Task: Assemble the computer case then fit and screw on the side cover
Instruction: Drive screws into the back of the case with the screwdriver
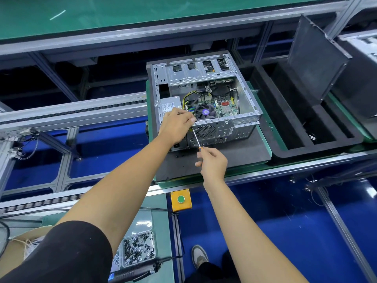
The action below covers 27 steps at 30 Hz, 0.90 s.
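Note:
An open computer case (240, 127) lies on its side on a dark foam pad (234, 158), its motherboard, fan and cables exposed. My left hand (177, 123) grips the near top edge of the case's rear panel, fingers curled at the rim. My right hand (212, 162) holds the orange handle of a slim screwdriver (196, 137); its shaft points up and left, with the tip at the rear-panel edge under my left fingers. A dark side cover (314, 64) stands tilted at the far right, apart from the case.
A black foam tray (285, 152) with long slots sits right of the pad. A yellow box with a green button (181, 199) is on the near rail. A clear tub of screws (138, 249) and an electric screwdriver (132, 272) lie near left. Conveyor rails run left.

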Each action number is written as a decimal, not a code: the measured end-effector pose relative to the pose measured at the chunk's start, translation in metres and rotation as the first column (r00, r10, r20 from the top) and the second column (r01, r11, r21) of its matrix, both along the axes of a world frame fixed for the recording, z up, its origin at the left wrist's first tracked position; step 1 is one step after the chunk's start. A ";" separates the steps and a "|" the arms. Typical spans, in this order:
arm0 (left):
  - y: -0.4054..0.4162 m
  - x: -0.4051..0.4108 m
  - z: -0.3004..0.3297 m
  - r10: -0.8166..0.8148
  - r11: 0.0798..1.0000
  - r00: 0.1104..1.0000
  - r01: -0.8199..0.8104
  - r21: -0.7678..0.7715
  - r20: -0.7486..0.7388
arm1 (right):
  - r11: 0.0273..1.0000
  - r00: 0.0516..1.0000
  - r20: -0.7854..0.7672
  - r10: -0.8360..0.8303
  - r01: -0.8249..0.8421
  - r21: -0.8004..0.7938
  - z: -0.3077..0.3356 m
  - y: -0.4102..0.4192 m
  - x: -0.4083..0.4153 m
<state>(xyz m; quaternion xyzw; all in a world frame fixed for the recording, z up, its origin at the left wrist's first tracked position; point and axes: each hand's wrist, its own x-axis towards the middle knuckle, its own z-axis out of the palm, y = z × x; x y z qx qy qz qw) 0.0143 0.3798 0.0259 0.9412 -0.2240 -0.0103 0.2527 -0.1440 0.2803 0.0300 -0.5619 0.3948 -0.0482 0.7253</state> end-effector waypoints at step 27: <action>0.000 0.002 -0.004 0.000 1.000 1.000 -0.001 0.024 0.030 | 0.652 0.975 -0.189 0.119 -0.221 -0.725 -0.013 0.023 0.003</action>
